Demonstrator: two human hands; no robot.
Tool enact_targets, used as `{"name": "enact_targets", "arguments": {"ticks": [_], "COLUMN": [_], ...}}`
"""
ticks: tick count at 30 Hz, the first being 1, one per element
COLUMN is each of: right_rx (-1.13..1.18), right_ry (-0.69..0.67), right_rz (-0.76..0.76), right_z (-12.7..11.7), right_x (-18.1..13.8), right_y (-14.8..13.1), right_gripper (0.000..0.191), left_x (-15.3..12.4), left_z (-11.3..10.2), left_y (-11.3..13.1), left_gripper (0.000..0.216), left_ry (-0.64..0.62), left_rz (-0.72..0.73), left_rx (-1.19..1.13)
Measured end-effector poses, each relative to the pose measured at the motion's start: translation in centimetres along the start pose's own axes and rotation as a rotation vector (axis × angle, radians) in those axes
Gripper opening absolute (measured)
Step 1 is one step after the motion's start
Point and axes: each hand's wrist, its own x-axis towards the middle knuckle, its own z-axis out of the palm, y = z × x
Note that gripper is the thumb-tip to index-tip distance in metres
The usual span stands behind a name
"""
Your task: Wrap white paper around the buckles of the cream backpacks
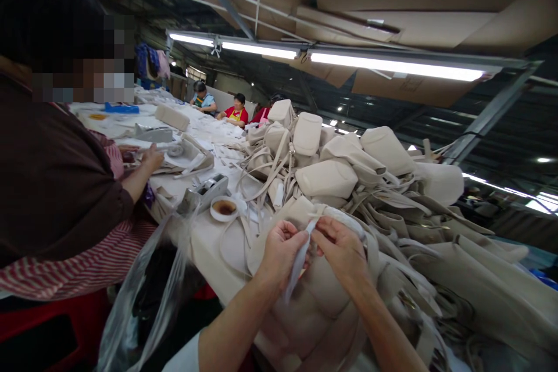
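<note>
My left hand [281, 250] and my right hand [342, 250] meet over a beige bag [322, 296] lying in front of me. Both pinch a narrow white strip [300, 256] that hangs down between them. The left fingers close on its middle, the right fingers on its top end. Under the hands lie more beige bag panels and straps [392, 226].
A high pile of cream bags [340, 157] fills the long white table [204, 238] ahead. A small dish [224, 208] and a tape dispenser [204, 192] sit to the left. A co-worker in a brown top [61, 186] works close on my left; more people sit far back. A clear plastic bag [143, 290] hangs off the table edge.
</note>
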Motion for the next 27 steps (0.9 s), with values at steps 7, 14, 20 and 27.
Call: {"name": "enact_targets", "arguments": {"ticks": [7, 14, 20, 27], "right_rx": [0.298, 0.659, 0.554, 0.436], "right_ry": [-0.092, -0.274, -0.244, -0.216], "right_rz": [0.159, 0.261, 0.23, 0.108], "right_z": [1.0, 0.0, -0.7, -0.4], "right_x": [-0.4, -0.5, -0.7, -1.6], "right_y": [-1.2, -2.1, -0.3, 0.1], "right_gripper": [0.026, 0.042, 0.051, 0.041], "left_x": [0.1, 0.8, 0.7, 0.1], "left_z": [-0.2, -1.7, -1.7, -0.9], "left_y": [-0.9, 0.3, 1.8, 0.1], "left_gripper": [0.046, 0.028, 0.016, 0.033], "left_ry": [0.002, -0.169, -0.317, -0.089], "left_rz": [0.02, -0.404, -0.685, -0.093], "left_rx": [-0.061, -0.227, -0.458, -0.118]}}
